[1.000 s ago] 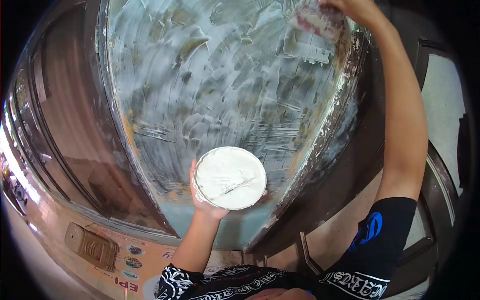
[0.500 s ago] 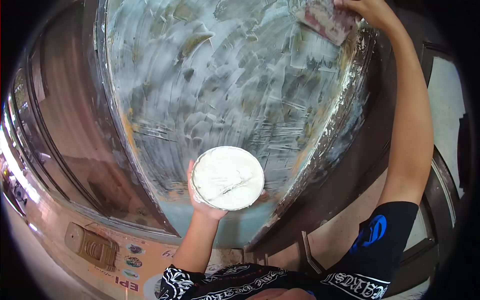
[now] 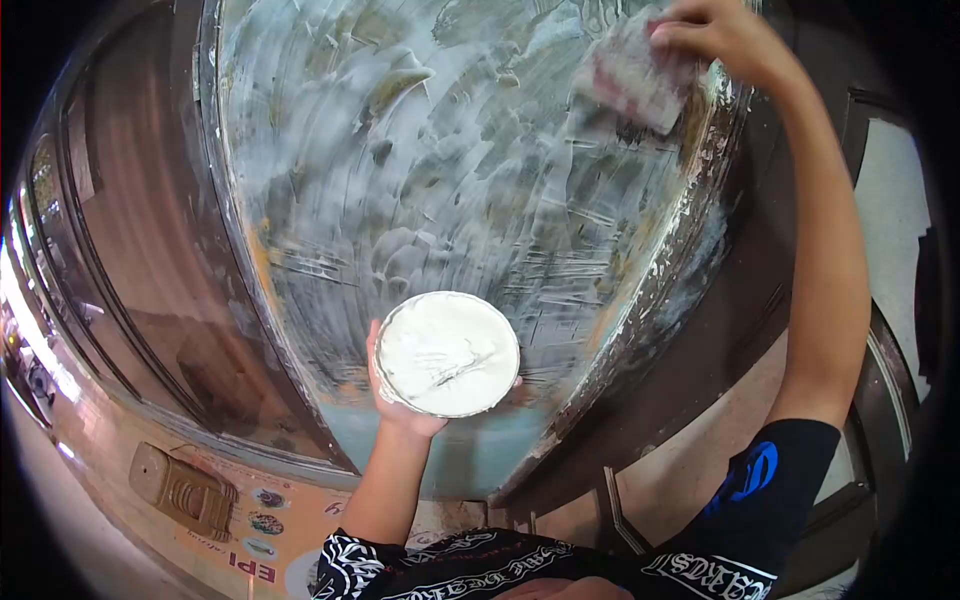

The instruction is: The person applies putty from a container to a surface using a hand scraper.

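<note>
My left hand is wrapped around the underside of a round tub of white paste, held up in front of the lower wall panel. Its surface is mostly smooth, with a ridged mark across the middle. At the upper right, my right hand grips a flat putty scraper, smeared with white and reddish stains and slightly blurred. The scraper lies against the grey-green panel, which carries many streaky white strokes. My fingertips on the scraper's top edge are partly cut off by the frame.
Dark wooden frames with flaking white edges border the panel at left and right. Down at the lower left, a brown plastic object rests on a printed orange sheet on the floor.
My right hand has moved the scraper slightly left and down over the panel. The tub in my left hand has shifted a little to the left.
</note>
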A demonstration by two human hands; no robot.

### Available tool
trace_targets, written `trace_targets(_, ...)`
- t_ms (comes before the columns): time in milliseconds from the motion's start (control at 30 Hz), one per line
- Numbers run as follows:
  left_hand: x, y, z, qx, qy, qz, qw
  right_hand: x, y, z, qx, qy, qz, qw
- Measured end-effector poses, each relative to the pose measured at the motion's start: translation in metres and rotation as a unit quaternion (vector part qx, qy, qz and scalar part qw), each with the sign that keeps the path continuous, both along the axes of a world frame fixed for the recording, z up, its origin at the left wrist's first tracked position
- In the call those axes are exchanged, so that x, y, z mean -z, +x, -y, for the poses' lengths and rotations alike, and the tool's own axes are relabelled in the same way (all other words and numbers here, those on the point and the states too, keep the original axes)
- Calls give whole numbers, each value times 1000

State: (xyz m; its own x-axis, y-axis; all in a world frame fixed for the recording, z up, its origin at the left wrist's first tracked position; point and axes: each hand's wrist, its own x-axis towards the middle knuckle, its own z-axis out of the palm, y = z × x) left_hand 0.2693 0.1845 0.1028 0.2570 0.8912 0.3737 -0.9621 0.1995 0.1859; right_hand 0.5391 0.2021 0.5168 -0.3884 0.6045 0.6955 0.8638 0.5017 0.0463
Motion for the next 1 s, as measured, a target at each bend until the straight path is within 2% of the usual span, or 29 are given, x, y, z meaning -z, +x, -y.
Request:
trace_targets(33,0,0,-1,1,-1,0,1000,16,-3,-9,-4,-52,37,998)
trace_targets(100,2,-1,-3,-2,-19,12,1000,49,-8,-31,-93,51,188,976)
trace_targets(133,1,0,-1,-13,-24,9,1000,47,-19,-28,-1,1,203,979)
trace_targets(167,1,0,-1,-13,-23,8,1000,35,-13,-33,-1,3,202,979)
trace_targets(233,1,0,0,-5,-28,2,1000,5,-4,-38,-20,98,63,993)
trace_targets(267,-2,1,0,-13,-32,-6,999,-16,-3,-23,9,101,31,994)
trace_targets(300,-2,0,0,-14,-32,-6,999,-23,-9,2,28,91,-6,995)
trace_targets(367,1,-4,0,-10,-12,25,1000,-36,-4,16,53,71,-10,996)
trace_targets(400,-1,-6,1,-13,-26,16,999,-35,-2,12,47,13,-31,998)
trace_targets(433,0,-8,1,-12,-27,16,999,-25,-2,6,49,12,-31,998)
trace_targets(500,2,-11,-1,33,12,79,996,11,-5,-12,-4,-71,103,992)
trace_targets(533,3,-13,-2,11,-40,76,996,31,-12,-16,3,-58,152,987)
trace_targets(600,3,-13,-2,2,-29,51,998,51,-25,-19,31,-17,213,976)
trace_targets(633,2,-13,-3,-6,-18,25,1000,40,-17,-24,33,-16,212,977)
trace_targets(700,-3,-11,-3,-4,-13,11,1000,-2,12,-41,-11,131,175,976)
trace_targets(733,1,-13,-6,-5,-19,15,1000,-19,18,-34,42,163,81,982)
trace_targets(767,4,-13,-7,-7,-24,19,1000,-27,-2,4,83,122,47,988)
trace_targets(833,6,-16,-7,-12,-31,11,999,-31,-3,26,101,158,69,980)
trace_targets(867,9,-18,-9,15,-14,45,999,-22,2,21,103,157,65,980)
trace_targets(900,11,-18,-11,43,3,80,996,-9,7,10,52,92,61,993)
trace_targets(933,2,-15,-5,-8,11,-4,1000,4,0,9,0,26,57,998)
trace_targets(967,2,-13,-7,-7,9,-3,1000,21,-10,12,-9,-47,114,992)
trace_targets(1000,1,-13,-8,-12,-8,-2,1000,46,-16,6,-56,-43,137,988)
